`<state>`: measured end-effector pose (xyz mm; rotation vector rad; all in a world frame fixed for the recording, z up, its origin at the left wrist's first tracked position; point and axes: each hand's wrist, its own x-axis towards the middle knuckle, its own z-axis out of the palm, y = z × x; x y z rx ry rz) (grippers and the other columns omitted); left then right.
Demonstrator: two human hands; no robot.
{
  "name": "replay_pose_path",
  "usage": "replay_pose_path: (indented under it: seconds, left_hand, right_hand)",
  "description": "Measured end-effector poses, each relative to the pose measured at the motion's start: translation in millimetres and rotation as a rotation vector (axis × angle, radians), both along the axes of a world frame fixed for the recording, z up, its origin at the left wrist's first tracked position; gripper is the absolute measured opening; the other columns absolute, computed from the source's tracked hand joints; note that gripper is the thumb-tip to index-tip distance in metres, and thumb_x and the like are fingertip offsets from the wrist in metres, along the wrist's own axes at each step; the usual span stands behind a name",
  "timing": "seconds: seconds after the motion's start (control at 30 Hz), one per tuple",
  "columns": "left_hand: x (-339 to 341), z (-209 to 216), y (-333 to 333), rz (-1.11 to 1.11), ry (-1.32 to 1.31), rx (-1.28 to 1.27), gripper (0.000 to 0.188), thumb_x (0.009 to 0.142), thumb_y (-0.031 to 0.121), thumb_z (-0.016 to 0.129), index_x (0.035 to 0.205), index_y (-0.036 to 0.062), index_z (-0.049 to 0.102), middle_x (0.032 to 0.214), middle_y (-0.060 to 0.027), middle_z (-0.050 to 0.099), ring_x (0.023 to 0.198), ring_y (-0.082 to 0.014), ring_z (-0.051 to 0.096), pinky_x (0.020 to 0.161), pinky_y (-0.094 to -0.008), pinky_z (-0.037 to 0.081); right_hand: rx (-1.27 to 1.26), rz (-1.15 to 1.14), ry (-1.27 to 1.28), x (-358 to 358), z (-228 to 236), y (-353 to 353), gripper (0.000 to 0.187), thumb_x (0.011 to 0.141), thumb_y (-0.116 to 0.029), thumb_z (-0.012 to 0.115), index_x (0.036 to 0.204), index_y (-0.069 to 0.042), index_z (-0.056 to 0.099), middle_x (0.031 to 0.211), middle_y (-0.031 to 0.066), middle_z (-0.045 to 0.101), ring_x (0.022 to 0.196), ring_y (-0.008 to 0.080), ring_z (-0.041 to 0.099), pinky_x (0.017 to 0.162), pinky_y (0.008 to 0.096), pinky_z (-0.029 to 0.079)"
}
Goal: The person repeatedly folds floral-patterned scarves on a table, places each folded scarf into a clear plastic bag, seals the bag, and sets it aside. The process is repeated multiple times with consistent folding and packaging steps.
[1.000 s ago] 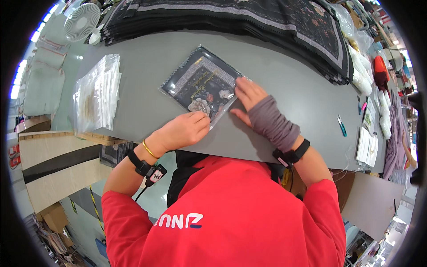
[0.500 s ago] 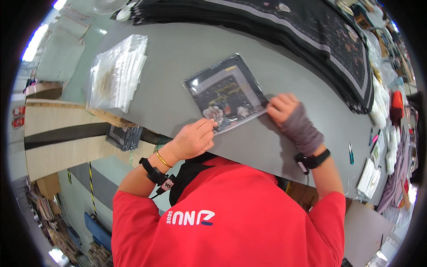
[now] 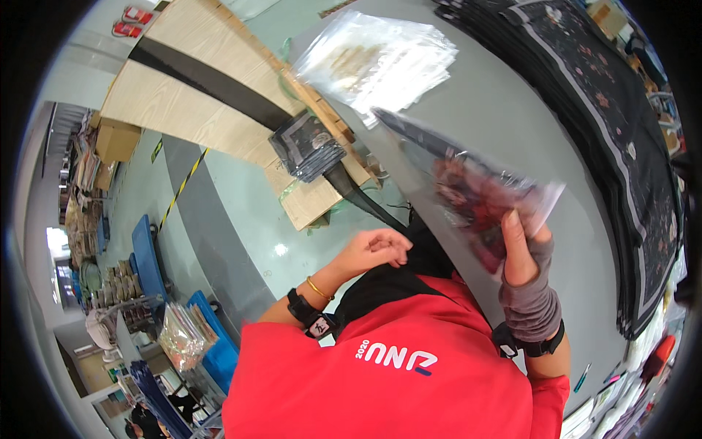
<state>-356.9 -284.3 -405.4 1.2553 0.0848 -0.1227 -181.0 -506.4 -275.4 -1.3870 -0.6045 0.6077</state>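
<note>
A folded dark scarf in a clear plastic bag [image 3: 468, 186] is tilted up off the grey table. My right hand [image 3: 523, 249], in a grey-brown wrist sleeve, grips it at its near right corner, with the thumb on the face toward me. The package is blurred by motion and reflects red. My left hand [image 3: 376, 249] is in the air beside the table edge, away from the package, its fingers loosely bent with nothing in them. A stack of similar bagged scarves [image 3: 307, 146] lies on the wooden surface to the left.
Clear plastic bags [image 3: 376, 62] are piled at the far left of the grey table [image 3: 563, 139]. A tall stack of dark floral scarves [image 3: 585, 95] runs along its far right side. Near the right edge is a small teal tool [image 3: 582, 377]. Blue carts [image 3: 150, 252] stand on the floor.
My view has swung left. My right hand has lifted the bagged scarf off the table and tilted it. The left hand has let go of the package and moved away from it.
</note>
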Motion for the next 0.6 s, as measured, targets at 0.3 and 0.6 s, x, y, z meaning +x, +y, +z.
replay_pose_path:
  seconds: [0.3,0.6]
  left_hand:
    - [-87,-23,38,0.985,-0.037,-0.789,0.059,0.108,0.035,0.061,0.158,0.0102,0.044,0.158,-0.0103,0.051,0.147,-0.033,0.046,0.123,-0.0534,0.035]
    - [6,-150,244,1.171,-0.141,-0.741,0.057,0.109,0.038,0.06,0.15,0.0015,0.047,0.147,-0.017,0.059,0.137,-0.0383,0.055,0.112,-0.0566,0.049]
  right_hand:
    - [-0.3,0.261,0.13,-13,-52,87,0.043,0.112,-0.024,0.053,0.146,0.002,0.054,0.134,0.0151,0.069,0.124,0.0221,0.066,0.101,0.0355,0.053]
    - [-0.538,-0.044,0.28,42,-80,-27,0.035,0.111,-0.026,0.055,0.128,0.001,0.067,0.111,0.0125,0.076,0.098,0.0211,0.074,0.09,0.0339,0.056]
